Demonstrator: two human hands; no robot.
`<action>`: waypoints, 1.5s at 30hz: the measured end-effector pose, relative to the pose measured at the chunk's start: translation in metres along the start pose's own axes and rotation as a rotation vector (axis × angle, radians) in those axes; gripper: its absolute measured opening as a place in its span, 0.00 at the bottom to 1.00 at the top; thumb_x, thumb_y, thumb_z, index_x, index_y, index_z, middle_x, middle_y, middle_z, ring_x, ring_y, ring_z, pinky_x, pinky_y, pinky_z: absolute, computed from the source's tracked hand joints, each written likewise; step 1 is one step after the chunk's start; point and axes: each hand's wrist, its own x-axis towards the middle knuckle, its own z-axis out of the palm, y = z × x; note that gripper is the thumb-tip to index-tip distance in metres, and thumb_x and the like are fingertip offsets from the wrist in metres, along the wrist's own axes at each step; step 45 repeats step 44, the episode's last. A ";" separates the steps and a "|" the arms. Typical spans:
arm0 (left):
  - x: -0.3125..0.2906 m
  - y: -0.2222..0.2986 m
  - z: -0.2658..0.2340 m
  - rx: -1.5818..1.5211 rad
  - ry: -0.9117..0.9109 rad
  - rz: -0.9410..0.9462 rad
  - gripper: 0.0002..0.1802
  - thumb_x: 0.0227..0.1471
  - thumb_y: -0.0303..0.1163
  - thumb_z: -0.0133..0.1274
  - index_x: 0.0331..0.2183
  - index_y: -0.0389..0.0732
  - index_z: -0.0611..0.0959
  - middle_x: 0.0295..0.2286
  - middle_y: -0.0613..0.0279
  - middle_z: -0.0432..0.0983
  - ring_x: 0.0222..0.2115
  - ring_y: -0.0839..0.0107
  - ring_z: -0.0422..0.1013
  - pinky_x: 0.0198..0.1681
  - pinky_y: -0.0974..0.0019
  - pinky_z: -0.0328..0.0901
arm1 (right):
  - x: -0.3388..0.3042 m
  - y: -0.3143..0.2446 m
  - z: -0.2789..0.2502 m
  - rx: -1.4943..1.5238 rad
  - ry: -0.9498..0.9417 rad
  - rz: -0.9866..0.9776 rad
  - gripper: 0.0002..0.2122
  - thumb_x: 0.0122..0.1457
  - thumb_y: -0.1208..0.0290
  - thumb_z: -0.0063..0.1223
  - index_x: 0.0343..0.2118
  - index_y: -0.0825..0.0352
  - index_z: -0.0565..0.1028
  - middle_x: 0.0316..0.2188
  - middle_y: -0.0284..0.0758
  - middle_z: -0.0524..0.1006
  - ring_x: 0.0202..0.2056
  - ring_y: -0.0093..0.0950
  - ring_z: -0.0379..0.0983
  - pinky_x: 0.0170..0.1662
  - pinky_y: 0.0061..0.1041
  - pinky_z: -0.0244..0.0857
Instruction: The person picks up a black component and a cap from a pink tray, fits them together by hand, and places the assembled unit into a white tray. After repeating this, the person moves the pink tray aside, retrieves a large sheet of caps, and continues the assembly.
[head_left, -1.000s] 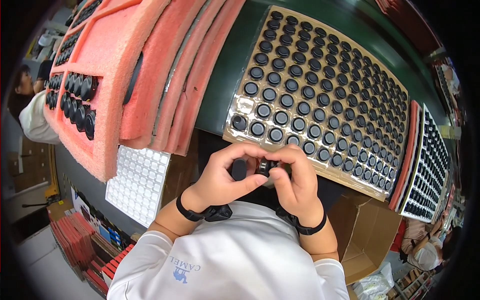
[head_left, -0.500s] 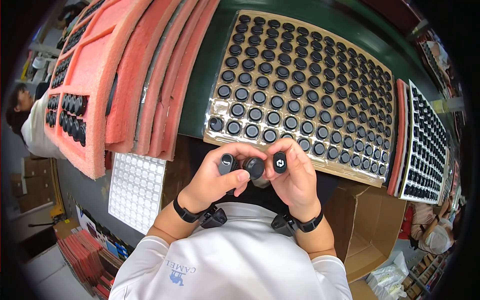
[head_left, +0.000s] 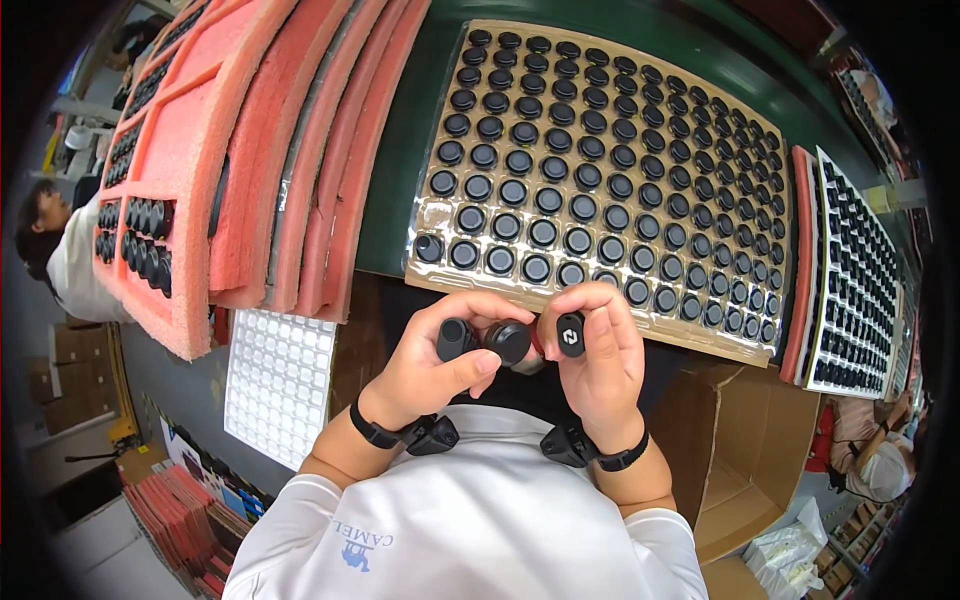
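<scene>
Just beyond my white shirt, both hands are raised close together. My left hand (head_left: pixel 425 365) is closed round a black round cap-like part (head_left: pixel 507 342), its thumb pressed on the edge. A black oval-ended piece (head_left: pixel 455 339) also sits in that hand, against the fingers. In my right hand (head_left: pixel 607 365), a small black oval piece (head_left: pixel 571 335) with a white mark is pinched between fingers and thumb. A little red shows between the hands, but its source is hidden. Beyond them lies a clear plastic tray (head_left: pixel 436 215) holding rows of black round parts.
Pink foam trays (head_left: pixel 200 290) stack high on the left, some holding black parts. Below them rests a white blister tray (head_left: pixel 280 385). An open cardboard box (head_left: pixel 745 460) stands at lower right, under another filled white tray (head_left: pixel 815 375). One person (head_left: pixel 80 260) is at far left.
My right hand has moved slightly right with the oval piece, and the hands are a little farther apart. The pieces in my left hand have shifted slightly. The whole view has moved a little.
</scene>
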 end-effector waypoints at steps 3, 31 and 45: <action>0.004 -0.002 0.003 -0.032 -0.021 -0.024 0.21 0.44 0.32 0.56 0.41 0.33 0.73 0.31 0.59 0.73 0.26 0.79 0.67 0.29 0.76 0.63 | -0.002 -0.003 -0.001 -0.059 0.032 0.020 0.15 0.62 0.60 0.39 0.38 0.70 0.66 0.25 0.32 0.67 0.24 0.19 0.60 0.31 0.18 0.56; 0.010 -0.023 0.016 0.445 0.211 0.325 0.21 0.42 0.27 0.58 0.39 0.35 0.69 0.35 0.55 0.69 0.33 0.73 0.66 0.39 0.72 0.62 | 0.013 -0.008 -0.023 -0.578 -0.267 -0.006 0.07 0.59 0.74 0.40 0.38 0.69 0.65 0.29 0.31 0.67 0.31 0.18 0.64 0.35 0.17 0.59; -0.001 -0.008 -0.003 0.573 0.030 0.450 0.23 0.42 0.22 0.58 0.42 0.36 0.71 0.37 0.59 0.69 0.26 0.79 0.66 0.31 0.75 0.62 | 0.002 0.006 -0.004 -0.194 -0.148 0.180 0.14 0.61 0.60 0.40 0.42 0.67 0.62 0.37 0.35 0.64 0.34 0.19 0.63 0.39 0.17 0.59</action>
